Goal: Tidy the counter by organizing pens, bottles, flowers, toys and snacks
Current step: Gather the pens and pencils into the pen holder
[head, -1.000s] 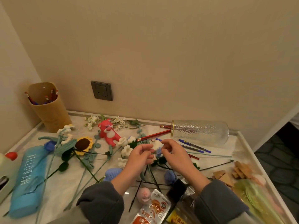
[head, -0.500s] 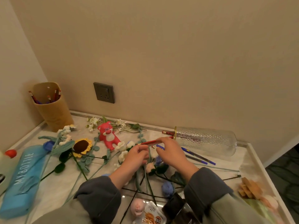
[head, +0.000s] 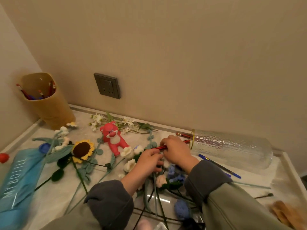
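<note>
My right hand (head: 175,151) grips a red pen (head: 160,147) that lies slanted on the counter, its far end near the mouth of a clear glass vase (head: 232,150) on its side. My left hand (head: 147,161) sits just left of it with curled fingers over white crochet flowers (head: 131,152); I cannot see if it holds anything. A tan pen holder (head: 48,105) with several pens stands in the back left corner. Blue pens (head: 219,166) lie in front of the vase. A red bear toy (head: 113,137) lies behind my hands.
A crochet sunflower (head: 83,150) and long stems spread over the left half. A blue bottle (head: 18,178) lies at the left edge. Blue crochet flowers (head: 176,175) lie under my right wrist. Another red pen (head: 183,134) pokes from the vase mouth. Biscuits (head: 285,211) sit front right.
Both hands have moved away from me toward the vase, and my right hand has closed on the red pen. The view has shifted forward and left.
</note>
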The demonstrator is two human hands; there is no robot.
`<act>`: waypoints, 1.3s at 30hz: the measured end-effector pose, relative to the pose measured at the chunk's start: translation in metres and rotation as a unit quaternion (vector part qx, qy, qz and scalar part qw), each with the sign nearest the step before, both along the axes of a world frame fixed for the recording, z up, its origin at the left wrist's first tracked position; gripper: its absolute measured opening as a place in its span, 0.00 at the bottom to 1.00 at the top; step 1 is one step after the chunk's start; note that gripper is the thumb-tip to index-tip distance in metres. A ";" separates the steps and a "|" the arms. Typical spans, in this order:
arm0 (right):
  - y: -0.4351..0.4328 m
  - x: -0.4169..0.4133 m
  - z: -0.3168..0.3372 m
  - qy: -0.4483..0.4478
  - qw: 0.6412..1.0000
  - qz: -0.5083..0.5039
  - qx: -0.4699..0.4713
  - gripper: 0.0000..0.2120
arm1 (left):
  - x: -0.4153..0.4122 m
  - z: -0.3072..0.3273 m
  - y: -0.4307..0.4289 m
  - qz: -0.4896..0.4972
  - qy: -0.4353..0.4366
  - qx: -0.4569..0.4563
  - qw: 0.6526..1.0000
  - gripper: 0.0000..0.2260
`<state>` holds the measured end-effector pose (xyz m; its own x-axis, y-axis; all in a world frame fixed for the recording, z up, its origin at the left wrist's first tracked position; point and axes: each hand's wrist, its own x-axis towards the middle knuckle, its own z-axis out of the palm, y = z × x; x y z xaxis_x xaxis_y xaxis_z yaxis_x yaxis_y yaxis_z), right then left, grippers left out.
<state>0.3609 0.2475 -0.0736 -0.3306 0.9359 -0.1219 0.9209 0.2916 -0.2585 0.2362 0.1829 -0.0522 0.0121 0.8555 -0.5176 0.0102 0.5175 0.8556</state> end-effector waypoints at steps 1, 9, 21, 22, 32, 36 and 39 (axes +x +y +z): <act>0.001 0.000 -0.001 -0.001 1.000 0.002 0.001 0.14 | 0.000 -0.001 0.001 0.005 -0.006 -0.001 1.000 0.06; 0.003 0.000 0.027 0.155 0.984 -0.005 0.085 0.12 | 0.004 0.001 0.005 0.004 0.006 0.049 0.999 0.20; -0.048 0.015 0.102 0.468 0.870 -0.148 -0.035 0.03 | 0.031 0.048 -0.003 -0.036 -0.007 0.196 0.980 0.06; -0.052 0.019 0.099 0.455 0.877 -0.148 -0.043 0.06 | 0.033 0.047 -0.007 -0.052 0.010 0.185 0.981 0.06; -0.068 0.055 0.026 0.038 0.986 -0.164 0.008 0.15 | 0.040 0.032 -0.030 -0.063 0.023 0.024 0.997 0.11; -0.064 0.054 0.012 -0.039 0.988 -0.147 0.005 0.18 | 0.040 0.028 -0.029 -0.062 0.010 0.017 0.998 0.10; -0.061 0.051 0.006 -0.060 0.988 -0.141 0.011 0.15 | 0.040 0.025 -0.025 -0.056 0.005 0.012 0.998 0.10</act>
